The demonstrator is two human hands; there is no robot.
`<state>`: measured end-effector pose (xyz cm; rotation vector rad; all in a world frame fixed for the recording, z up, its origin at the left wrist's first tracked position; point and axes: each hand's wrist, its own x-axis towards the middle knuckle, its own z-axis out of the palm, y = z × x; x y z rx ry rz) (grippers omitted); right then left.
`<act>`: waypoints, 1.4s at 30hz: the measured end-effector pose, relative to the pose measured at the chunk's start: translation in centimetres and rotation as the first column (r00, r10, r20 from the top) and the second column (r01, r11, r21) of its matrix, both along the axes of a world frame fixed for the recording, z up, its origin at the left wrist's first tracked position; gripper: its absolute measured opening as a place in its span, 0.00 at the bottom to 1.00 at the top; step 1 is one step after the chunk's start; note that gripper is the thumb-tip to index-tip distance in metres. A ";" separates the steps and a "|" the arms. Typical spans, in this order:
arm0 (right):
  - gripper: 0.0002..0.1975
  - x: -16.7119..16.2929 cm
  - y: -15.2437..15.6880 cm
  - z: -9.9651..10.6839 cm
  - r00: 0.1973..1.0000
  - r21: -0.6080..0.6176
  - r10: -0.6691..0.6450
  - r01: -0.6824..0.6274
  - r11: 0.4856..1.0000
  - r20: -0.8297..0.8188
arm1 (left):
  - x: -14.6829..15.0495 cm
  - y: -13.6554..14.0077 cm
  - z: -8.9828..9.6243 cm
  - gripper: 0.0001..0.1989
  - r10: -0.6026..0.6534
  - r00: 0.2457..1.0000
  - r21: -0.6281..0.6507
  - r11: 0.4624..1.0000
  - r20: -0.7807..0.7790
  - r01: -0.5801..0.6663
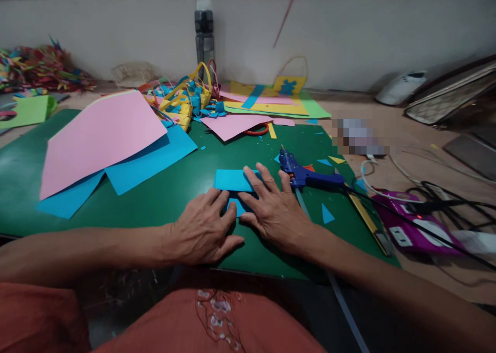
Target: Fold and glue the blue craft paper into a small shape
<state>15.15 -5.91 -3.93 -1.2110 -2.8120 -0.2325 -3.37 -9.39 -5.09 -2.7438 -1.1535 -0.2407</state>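
Observation:
A blue folded paper piece (231,179) lies on the green mat, and a smaller blue part (235,207) shows below it between my hands. I cannot tell whether the two are joined. My left hand (203,228) rests palm down at their left side, fingertips at the lower edge and thumb stretched out. With fingers spread, my right hand (276,205) lies over their right side, covering part of the paper. Just beyond its fingertips is a blue hot glue gun (310,174), nozzle pointing away from me, a clear glue stick (303,204) trailing from it.
Pink sheets (104,141) and blue sheets (155,156) lie left on the green mat (170,180). Red-handled scissors (258,131) sit partly under pink paper. A yellow cutter (366,216), a purple power strip (414,221) and cables lie right. Yellow-and-blue paper baskets (186,102) stand behind.

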 end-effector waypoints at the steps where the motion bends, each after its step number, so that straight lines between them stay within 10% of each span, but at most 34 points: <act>1: 0.17 0.0 0.1 0.3 1.000 -0.007 -0.013 0.013 1.000 0.007 | -0.1 0.0 0.0 0.28 0.011 1.000 0.020 1.000 -0.009 -0.011; 13: 0.15 -0.6 0.8 3.8 0.998 -0.053 0.002 0.001 0.999 0.068 | -2.0 1.6 1.0 0.09 -0.168 0.984 0.452 0.883 0.057 0.124; 25: 0.11 -1.3 0.3 5.4 0.990 -0.076 -0.063 0.073 0.994 0.128 | -2.6 2.5 0.2 0.07 -0.215 0.949 0.379 0.918 0.232 0.116; 42: 0.15 -0.4 -0.8 1.8 0.994 -0.046 -0.037 0.042 0.998 0.101 | -1.5 1.6 -0.4 0.18 -0.221 0.969 0.189 0.962 0.109 0.198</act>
